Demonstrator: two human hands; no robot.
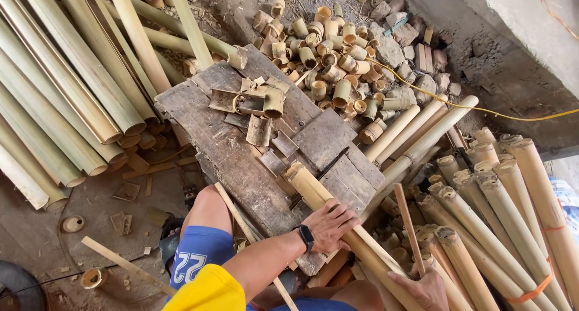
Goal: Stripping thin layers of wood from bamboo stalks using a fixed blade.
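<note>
Hands [330,223] on bamboo pole [338,217] (wooden block [241,148])

One view only, from a camera on the person's head, looking steeply down and slightly forward. It sits close above the left hand [329,223] and right hand [425,287], both near the bottom edge. Beyond the hands the bench [241,148] fills the middle; farther off lie cut pieces [335,52], poles [66,94] left of the hands.

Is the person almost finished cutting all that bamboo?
Not nearly. Done: a heap of short cut rings behind the wooden block. In hand: left hand and right hand steady one bamboo pole on it. Left: many whole poles lie uncut.
</note>
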